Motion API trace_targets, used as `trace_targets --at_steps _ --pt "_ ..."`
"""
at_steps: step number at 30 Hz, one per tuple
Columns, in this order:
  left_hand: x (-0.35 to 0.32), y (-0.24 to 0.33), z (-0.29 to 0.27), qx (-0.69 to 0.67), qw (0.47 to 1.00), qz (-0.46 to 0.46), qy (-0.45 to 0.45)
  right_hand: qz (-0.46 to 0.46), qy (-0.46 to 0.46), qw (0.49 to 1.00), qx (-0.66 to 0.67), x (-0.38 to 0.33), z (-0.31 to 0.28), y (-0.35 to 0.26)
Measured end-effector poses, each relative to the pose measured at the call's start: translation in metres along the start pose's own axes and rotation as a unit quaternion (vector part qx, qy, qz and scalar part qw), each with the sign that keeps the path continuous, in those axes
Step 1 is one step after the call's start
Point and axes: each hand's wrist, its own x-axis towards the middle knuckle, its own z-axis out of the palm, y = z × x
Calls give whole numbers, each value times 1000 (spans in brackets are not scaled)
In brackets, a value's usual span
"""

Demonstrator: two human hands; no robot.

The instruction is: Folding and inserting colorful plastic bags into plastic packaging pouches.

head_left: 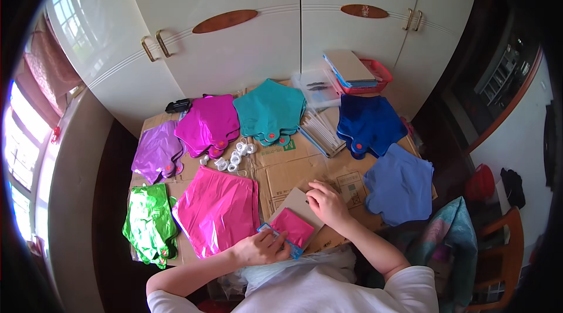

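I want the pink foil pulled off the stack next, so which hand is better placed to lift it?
Probably the left hand: its fingers already rest on the folded pink foil. The right hand presses the grey card behind it.

A small folded hot-pink foil piece [292, 227] lay flat in the lower middle of the frame, one corner pointing up. It rested on a grey-brown card [299, 202] tilted diagonally, just above it. A light-blue edged packet [293, 249] showed along the foil's lower edge.
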Motion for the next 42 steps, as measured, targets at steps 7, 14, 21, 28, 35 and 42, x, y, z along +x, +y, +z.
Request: trace_targets --at_steps 7,14,21,28,35,42 --pt "-5 -3 -4 -4 1000 -24 -13 -59 -35 998 -16 -3 12 -15" --pt "12 0 3 -2 999 -48 -18 -52 -52 996 -41 -3 9 -23" --pt "24 -2 17 28 997 -59 -36 -139 -93 981 -95 3 2 -27" --pt "34 2 18 40 995 -71 -59 -122 -138 976 -118 -4 -15 -30" --pt "41 1 25 31 994 -100 -36 -98 -39 994 37 4 -18 -25" --pt "39 1 24 2 985 -171 10 347 190 673 626 -52 -6 -26"
